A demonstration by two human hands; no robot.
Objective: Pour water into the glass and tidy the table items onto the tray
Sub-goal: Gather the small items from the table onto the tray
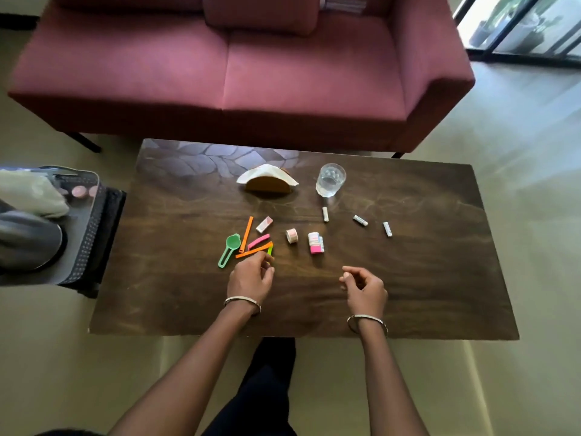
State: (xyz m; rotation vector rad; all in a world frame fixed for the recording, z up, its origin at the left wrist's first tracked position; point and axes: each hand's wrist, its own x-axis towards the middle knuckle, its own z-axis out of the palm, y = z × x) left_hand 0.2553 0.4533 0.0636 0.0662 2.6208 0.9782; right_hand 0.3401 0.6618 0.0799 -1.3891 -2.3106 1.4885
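The right hand (364, 284) hangs over the near part of the surface (440, 278), its fingers loosely curled round nothing. The left hand (251, 276) has its fingertips at the coloured clips (253, 250) (whether it pinches one I cannot tell). Just left of the clips lies a green scoop (231, 247). Farther off, the glass (330, 180) stands upright with water in it, near the napkin holder (267, 185). The tray (85, 234) sits off the surface, to the left.
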